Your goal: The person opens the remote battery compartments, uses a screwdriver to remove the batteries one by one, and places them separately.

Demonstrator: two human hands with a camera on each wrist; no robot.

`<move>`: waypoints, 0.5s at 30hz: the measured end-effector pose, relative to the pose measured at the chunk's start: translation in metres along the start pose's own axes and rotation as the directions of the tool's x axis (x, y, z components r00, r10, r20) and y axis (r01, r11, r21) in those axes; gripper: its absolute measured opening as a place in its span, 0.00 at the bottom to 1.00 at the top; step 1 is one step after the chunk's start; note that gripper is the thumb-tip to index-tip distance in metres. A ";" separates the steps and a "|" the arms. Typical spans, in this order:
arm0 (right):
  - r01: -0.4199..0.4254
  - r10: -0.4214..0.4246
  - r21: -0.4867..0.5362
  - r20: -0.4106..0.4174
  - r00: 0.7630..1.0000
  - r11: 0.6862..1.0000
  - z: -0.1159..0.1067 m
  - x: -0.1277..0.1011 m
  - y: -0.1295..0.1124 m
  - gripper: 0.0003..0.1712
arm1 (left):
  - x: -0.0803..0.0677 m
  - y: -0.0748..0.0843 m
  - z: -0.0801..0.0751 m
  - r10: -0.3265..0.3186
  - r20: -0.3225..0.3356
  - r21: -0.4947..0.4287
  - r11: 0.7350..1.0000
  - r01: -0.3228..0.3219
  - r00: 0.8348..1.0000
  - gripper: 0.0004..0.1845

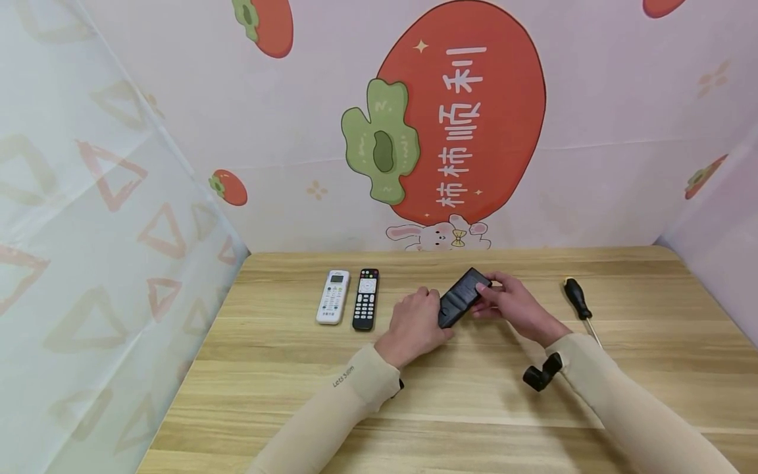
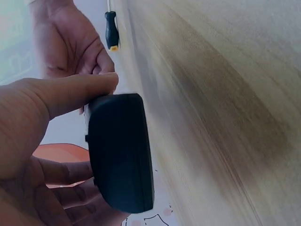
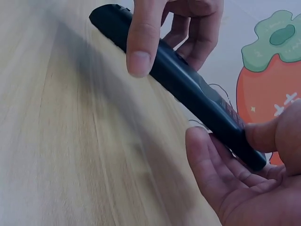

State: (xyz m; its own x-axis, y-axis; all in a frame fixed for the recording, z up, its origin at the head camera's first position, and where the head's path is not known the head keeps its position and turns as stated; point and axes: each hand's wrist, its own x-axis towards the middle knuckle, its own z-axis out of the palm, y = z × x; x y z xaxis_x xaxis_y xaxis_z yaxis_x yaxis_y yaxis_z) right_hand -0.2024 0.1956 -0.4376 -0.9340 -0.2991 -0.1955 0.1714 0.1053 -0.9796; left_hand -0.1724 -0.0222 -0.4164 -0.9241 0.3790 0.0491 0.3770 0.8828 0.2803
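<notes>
While both hands hold it above the desk [image 1: 474, 408], the dark remote [image 1: 463, 297] lies with its plain back up, its long axis running diagonally: the far end points away and to the right, the near end back toward the person's left. It sits between the two hands near the middle of the desk, raised off the wood and tilted, as the right wrist view shows.

The left hand [image 1: 414, 326] grips the near end, thumb along one edge and fingers curled beneath. The right hand [image 1: 514, 304] grips the far end, thumb on one side and fingers wrapped round the other.

To the left on the desk, well apart from the hands, lie a black remote [image 1: 366, 299] and just beside it a white remote [image 1: 333, 297], both face up with their long axes running away from the person. To the right of the right hand lies a screwdriver [image 1: 579, 304] with a black handle, its shaft pointing back toward the person.
</notes>
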 end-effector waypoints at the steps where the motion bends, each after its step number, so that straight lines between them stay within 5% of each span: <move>1: 0.001 -0.001 0.003 -0.004 1.000 1.000 0.001 0.001 -0.001 0.24 | -0.001 0.000 0.000 0.000 -0.007 -0.004 1.000 0.000 1.000 0.31; 8: 0.018 -0.019 -0.050 -0.010 1.000 0.999 0.001 0.008 -0.005 0.26 | -0.004 0.001 -0.003 -0.008 -0.027 -0.079 0.997 0.006 1.000 0.34; 15: -0.001 0.005 -0.111 0.035 0.999 0.994 -0.001 0.020 -0.008 0.27 | -0.002 -0.010 -0.011 -0.057 -0.042 -0.061 0.997 0.055 0.997 0.36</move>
State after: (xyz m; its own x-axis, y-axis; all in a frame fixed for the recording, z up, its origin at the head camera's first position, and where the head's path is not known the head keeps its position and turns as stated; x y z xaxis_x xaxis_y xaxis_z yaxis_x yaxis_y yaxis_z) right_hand -0.2232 0.1900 -0.4341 -0.9215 -0.3318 -0.2018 0.1362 0.2104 -0.9681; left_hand -0.1749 -0.0345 -0.4085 -0.9461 0.3156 0.0732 0.3212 0.8838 0.3402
